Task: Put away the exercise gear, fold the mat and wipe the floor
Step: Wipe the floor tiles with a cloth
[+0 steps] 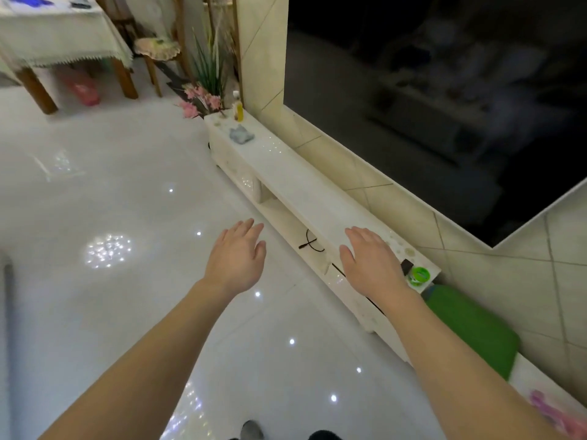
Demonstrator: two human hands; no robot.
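My left hand [236,255] hovers over the glossy white floor [111,201] with fingers straight and nothing in it. My right hand [370,262] is stretched out above the near end of the low white TV cabinet [292,185], also holding nothing. A crumpled grey cloth [241,134] lies on the cabinet's far end, well ahead of both hands. A folded green mat [473,328] rests against the wall just right of my right forearm. Something pink [546,408] lies at the lower right, partly cut off.
A green-lidded tub [419,275] sits at the cabinet's near corner. A yellow bottle [238,108] and a plant with pink flowers [203,90] stand at its far end. A black cable [311,242] hangs in the shelf. A dark TV screen [428,106] fills the wall. A table [60,36] stands far left.
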